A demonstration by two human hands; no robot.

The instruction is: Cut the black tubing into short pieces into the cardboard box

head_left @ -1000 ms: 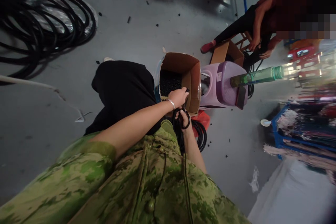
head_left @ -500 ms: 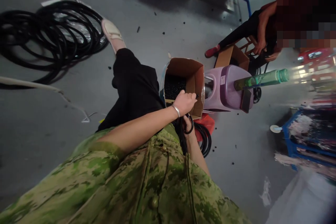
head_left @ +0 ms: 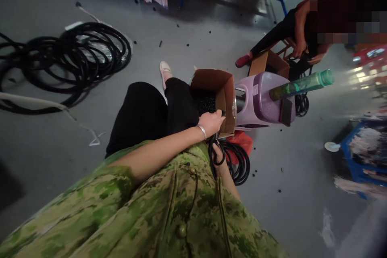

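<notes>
My left hand (head_left: 211,123), with a silver bracelet at the wrist, is closed over the near side of an open cardboard box (head_left: 226,105). A short black end (head_left: 223,113), perhaps of a rubber tube, sticks out from its fingers. Many small black pieces (head_left: 207,101) lie inside the box. Just below, my right hand (head_left: 218,156) is closed round the black loop handles of a pair of scissors (head_left: 216,143), whose blades are mostly hidden under my left hand. Beside my right hand hangs a coil of black tubing (head_left: 242,165).
A purple plastic stool (head_left: 256,100) stands against the box, bearing a green bottle (head_left: 302,85) and a dark phone-like object (head_left: 285,112). Red plastic (head_left: 242,143) lies below. Large black hose coils (head_left: 99,48) spread across the floor at left. A co-worker (head_left: 300,28) sits at upper right.
My foot and legs have shifted right, closer to the box. My left hand has lowered slightly, nearer my right hand. Both hands keep their hold.
</notes>
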